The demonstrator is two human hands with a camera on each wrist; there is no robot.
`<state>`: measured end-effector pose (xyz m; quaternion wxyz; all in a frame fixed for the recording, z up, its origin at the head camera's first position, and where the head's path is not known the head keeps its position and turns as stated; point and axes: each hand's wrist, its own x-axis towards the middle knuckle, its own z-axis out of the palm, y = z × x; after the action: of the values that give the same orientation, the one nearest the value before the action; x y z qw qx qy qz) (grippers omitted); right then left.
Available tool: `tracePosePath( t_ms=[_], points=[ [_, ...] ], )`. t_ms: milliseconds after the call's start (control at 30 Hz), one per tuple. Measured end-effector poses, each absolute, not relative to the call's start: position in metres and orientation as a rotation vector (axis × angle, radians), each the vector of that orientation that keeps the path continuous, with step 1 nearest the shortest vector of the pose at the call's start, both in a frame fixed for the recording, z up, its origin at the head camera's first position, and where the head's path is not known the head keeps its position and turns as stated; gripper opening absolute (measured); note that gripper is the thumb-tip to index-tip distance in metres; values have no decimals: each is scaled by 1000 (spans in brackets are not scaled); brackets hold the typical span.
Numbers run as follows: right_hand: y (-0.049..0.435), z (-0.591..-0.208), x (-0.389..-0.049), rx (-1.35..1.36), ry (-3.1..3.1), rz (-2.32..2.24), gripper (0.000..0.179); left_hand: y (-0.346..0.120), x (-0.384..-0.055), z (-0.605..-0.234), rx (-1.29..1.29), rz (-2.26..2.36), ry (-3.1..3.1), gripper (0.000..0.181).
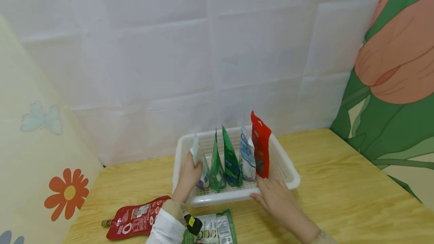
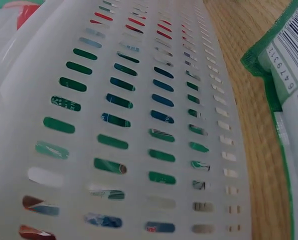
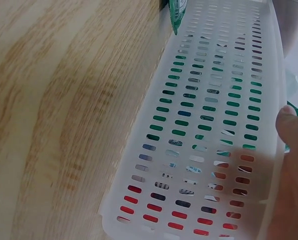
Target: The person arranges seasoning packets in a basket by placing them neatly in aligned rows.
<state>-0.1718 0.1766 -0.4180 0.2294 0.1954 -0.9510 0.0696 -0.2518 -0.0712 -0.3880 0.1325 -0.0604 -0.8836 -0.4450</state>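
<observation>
A white slotted plastic basket (image 1: 223,199) stands on the table with several bags upright in it. My left hand (image 1: 188,174) pinches the top of a pale bag (image 1: 205,174) at the basket's left end. Along from it stand a green bag (image 1: 217,170), a second green bag (image 1: 231,165), a white-and-blue bag (image 1: 248,157) and a red bag (image 1: 261,146). At the front rim's right part my right hand (image 1: 279,200) grips the basket, its fingers over the edge and its thumb (image 3: 287,125) on the rim. The left wrist view shows the basket's slotted wall (image 2: 139,110), not the left fingers.
A red spouted pouch (image 1: 135,217) lies flat at the front left of the wooden table (image 1: 325,172). In front of the basket lies a green-and-white packet (image 1: 217,227), partly behind the left wrist. A white sheeted wall (image 1: 152,67) rises behind the basket.
</observation>
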Motion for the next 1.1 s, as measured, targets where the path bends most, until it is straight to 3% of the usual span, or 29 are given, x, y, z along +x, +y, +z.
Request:
tracePosePath(
  t_ms=[1100],
  points=[
    [177,-419,-171,545,-2580,191,39,-73,-239,-378,-106,-1446,-2762,78]
  ],
)
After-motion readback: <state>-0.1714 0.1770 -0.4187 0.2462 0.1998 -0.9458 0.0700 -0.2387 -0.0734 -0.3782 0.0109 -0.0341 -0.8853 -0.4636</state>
